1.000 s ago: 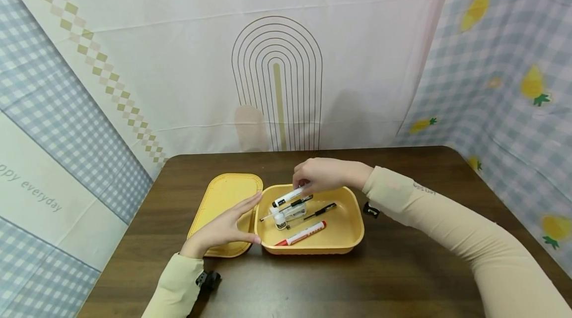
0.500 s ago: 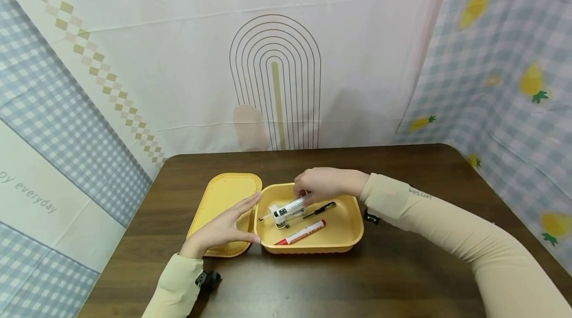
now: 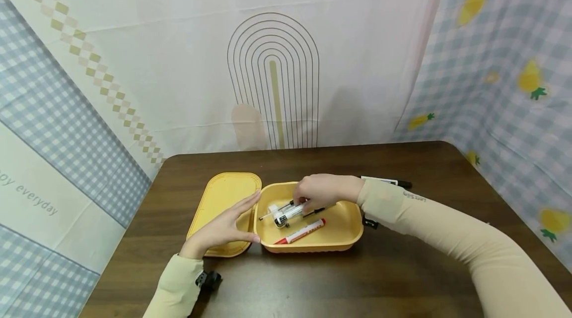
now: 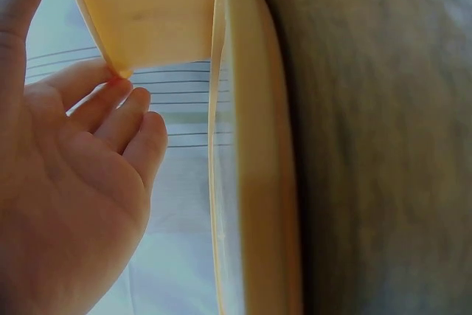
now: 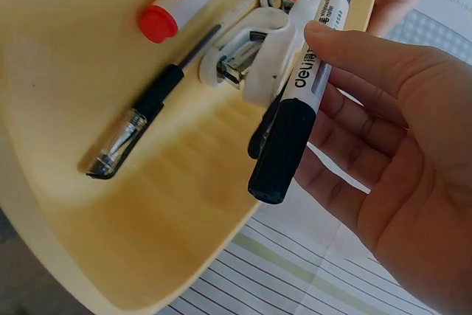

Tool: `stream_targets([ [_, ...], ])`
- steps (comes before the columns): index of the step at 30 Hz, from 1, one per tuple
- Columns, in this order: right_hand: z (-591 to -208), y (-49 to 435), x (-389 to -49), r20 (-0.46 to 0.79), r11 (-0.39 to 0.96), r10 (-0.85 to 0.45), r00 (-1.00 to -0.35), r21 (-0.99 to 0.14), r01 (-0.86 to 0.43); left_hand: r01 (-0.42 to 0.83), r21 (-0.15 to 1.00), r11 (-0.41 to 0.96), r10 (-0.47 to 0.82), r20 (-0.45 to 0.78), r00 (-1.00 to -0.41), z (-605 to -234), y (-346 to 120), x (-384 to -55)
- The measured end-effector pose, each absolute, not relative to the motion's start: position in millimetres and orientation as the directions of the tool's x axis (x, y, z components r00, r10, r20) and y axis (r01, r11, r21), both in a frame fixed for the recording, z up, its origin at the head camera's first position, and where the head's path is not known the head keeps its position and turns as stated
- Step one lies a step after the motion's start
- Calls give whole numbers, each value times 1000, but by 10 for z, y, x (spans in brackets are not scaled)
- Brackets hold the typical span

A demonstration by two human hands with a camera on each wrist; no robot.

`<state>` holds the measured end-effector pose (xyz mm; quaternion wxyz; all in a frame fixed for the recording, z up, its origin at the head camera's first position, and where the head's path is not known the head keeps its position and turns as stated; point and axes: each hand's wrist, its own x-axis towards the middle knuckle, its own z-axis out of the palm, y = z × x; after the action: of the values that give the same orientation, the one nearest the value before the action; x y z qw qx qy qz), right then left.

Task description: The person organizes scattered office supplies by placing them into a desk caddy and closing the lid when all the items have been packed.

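My right hand (image 3: 315, 193) pinches a black-capped white whiteboard marker (image 5: 313, 71) between thumb and fingers, over a yellow box (image 3: 353, 226). Below the marker, in the right wrist view, lies a white plastic object (image 5: 269, 57) with a metal part. A black gel pen (image 5: 140, 119) and a red-capped marker (image 3: 304, 232) also lie in the box; a second thin pen (image 3: 270, 215) sits at its left. My left hand (image 3: 223, 231) has its fingers spread against the box's left side, thumb near the front corner; in the left wrist view its fingertips are at a yellow rim (image 4: 122, 73).
A flat yellow lid (image 3: 225, 194) rests on the brown table (image 3: 286, 283) left of the box, partly under the left hand. Behind the right sleeve lies another black-capped white marker (image 3: 386, 181). A patterned cloth (image 3: 187, 70) hangs behind the table.
My right hand has lowered with the marker, deeper towards the box's contents. The marker behind the right sleeve has come into view as the arm dropped. My left hand stays in place.
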<state>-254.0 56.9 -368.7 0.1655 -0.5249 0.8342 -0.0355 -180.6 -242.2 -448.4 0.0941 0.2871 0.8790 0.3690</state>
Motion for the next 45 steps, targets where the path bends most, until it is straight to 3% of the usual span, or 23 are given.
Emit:
stream_targets([
  [45, -3802, 576, -2480, -258, 457, -878, -403, -200, -867, 436, 705, 560, 572, 52, -819, -4494, -2427, -1809],
])
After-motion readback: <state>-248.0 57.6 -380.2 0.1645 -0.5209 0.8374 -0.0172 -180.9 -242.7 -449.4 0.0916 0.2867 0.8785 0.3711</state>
